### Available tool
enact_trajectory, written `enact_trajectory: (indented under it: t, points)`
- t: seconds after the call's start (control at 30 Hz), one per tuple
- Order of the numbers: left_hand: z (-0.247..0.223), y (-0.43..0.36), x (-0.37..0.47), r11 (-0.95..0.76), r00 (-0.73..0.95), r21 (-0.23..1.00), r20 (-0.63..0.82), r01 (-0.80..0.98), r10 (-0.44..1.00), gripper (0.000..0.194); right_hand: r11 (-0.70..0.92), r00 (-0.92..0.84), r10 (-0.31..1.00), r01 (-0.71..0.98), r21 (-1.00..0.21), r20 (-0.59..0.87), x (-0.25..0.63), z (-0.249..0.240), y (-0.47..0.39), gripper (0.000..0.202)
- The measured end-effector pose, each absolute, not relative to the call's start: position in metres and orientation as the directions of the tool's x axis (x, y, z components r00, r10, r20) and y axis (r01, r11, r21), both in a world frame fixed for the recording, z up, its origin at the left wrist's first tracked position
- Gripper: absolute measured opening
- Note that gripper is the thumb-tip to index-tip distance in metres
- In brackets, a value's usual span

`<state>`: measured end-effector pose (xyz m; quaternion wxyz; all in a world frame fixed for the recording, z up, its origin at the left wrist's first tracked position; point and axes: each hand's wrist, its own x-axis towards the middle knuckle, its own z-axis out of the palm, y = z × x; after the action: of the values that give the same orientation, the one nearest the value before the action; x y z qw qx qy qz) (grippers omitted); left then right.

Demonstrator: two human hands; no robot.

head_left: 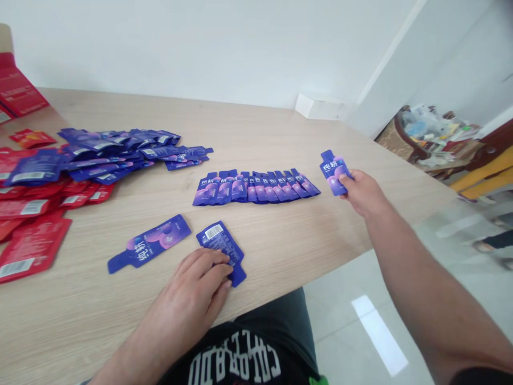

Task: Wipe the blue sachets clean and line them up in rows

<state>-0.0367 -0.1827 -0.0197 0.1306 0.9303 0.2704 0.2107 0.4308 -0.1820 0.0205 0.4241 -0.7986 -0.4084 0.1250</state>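
My right hand (358,190) holds a purple sachet (333,172) pinched by its lower edge, printed front up, past the right end of an overlapping row of purple sachets (256,187). Near the table's front edge, my left hand (206,278) rests with bent fingers on a purple sachet (224,243) that lies barcode side up; whether the fingers grip it I cannot tell. Another purple sachet (160,240) lies front up to the left of that one, its narrow neck pointing left.
A heap of purple sachets (116,149) and a pile of red sachets (36,240) cover the left side. A red box (20,91) stands far left, a white box (320,107) by the wall. People's legs (487,176) and a cluttered chair are at right.
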Motion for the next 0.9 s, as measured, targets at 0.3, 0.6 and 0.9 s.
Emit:
enact_trajectory:
  t: [0.3, 0.6, 0.9]
  points:
    - [-0.019, -0.182, -0.036, -0.814, 0.763, 0.364, 0.315, 0.452, 0.564, 0.02, -0.457, 0.598, 0.801, 0.571, -0.681, -0.036, 0.467, -0.009, -0.117, 0.026]
    - [-0.022, -0.181, -0.037, -0.821, 0.766, 0.353, 0.32, 0.45, 0.557, 0.02, -0.439, 0.502, 0.861, 0.815, -0.379, 0.08, 0.475, -0.017, -0.111, 0.014]
    - [-0.021, -0.182, -0.037, -0.821, 0.763, 0.348, 0.325, 0.453, 0.559, 0.024, -0.432, 0.498, 0.849, 0.846, -0.313, 0.174, 0.47, -0.009, -0.123, 0.023]
